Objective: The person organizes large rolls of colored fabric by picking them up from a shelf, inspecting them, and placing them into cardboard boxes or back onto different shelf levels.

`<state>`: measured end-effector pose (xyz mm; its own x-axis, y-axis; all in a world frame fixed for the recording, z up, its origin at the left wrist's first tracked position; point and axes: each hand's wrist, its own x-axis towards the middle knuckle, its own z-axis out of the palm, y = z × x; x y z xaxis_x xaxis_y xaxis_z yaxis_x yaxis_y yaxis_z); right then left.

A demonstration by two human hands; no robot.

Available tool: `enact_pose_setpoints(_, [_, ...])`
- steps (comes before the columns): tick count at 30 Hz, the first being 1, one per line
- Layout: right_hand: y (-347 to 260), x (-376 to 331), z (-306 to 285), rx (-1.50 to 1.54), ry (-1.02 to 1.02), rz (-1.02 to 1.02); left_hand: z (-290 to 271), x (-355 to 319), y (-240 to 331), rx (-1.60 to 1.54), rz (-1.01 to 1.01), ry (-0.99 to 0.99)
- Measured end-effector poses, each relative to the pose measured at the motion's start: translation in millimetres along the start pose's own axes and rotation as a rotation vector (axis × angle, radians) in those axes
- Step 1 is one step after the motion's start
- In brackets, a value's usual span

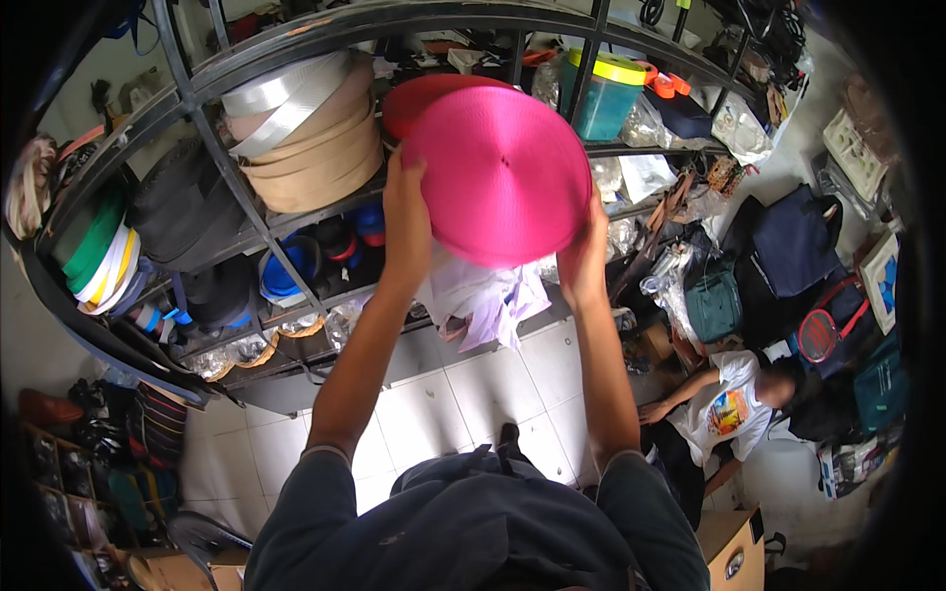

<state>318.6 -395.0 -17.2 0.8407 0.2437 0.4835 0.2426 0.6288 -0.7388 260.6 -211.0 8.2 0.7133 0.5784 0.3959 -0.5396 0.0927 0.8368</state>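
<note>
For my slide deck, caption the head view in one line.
Left hand and right hand hold a pink strap roll in front of a black shelf bearing beige rolls.

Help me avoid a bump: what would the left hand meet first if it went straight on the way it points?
Probably the red roll behind the pink roll that the left hand is holding; how far back it sits is unclear in this view.

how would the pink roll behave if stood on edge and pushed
The pink roll would likely wheel along, given its round outline. Its tight-looking coils suggest decent weight for its size. With no flange showing on its face, the middle might slip out.
</note>
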Motion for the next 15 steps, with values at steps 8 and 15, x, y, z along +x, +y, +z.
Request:
enact_pose_setpoints(8, [26.6,172.4,-0.3,-0.152,0.023,0.068,9.7,166.4,-23.0,0.036,-0.224,-0.037])
enact_pose_setpoints(15, [56.9,242.2,-5.2,-0.347,-0.141,0.043,17.3,219.7,-45.0,0.249,-0.146,0.178])
